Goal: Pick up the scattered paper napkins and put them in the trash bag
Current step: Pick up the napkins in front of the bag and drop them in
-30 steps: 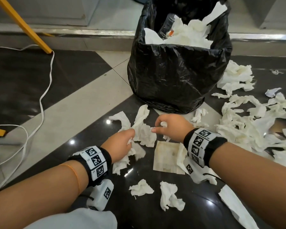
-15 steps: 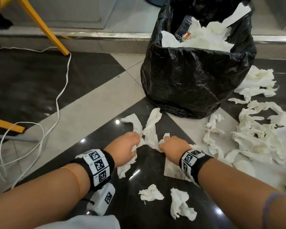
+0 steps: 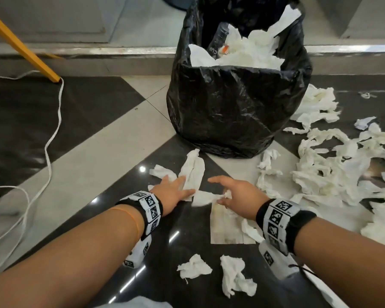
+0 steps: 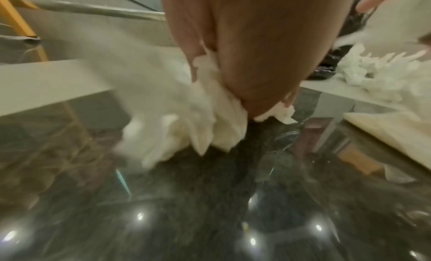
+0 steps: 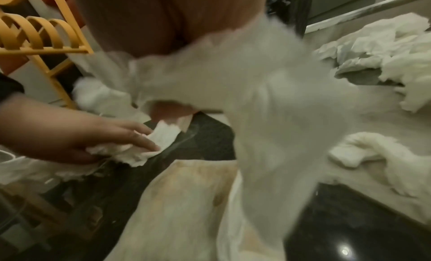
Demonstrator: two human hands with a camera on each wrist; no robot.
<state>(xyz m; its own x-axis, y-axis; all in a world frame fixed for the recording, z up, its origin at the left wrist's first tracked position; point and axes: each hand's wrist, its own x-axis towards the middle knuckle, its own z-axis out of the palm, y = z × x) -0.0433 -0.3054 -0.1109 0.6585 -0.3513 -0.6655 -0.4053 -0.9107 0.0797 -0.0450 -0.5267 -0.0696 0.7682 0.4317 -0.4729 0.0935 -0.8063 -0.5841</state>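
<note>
On the glossy dark floor tile just in front of the black trash bag point(image 3: 236, 112), several crumpled white paper napkins point(image 3: 192, 172) lie in a loose cluster between the two hands. The left hand point(image 3: 172, 192) lies flat on them with its fingers straight and spread, pressing the near end of a long twisted napkin against the floor; the left wrist view shows napkin paper bunched under the palm, though it is blurred. The right hand point(image 3: 236, 195) has its index finger stretched forward while the thumb and other fingertips pinch a small twisted napkin point(image 3: 206, 197), which stretches leftward until it touches the left hand's fingertips. Under the right wrist lies a flat, stained square napkin point(image 3: 226, 227) on the tile. Nearer the person, two more crumpled napkins point(image 3: 195, 268) sit side by side but apart. To the right of the bag, a large heap of torn napkins point(image 3: 333, 165) spreads across the pale and dark tiles. The trash bag stands upright and open, already holding white napkins to near its rim. Far left, a white cable point(image 3: 51, 138) snakes over the floor beside a yellow furniture leg point(image 3: 20, 45).
</note>
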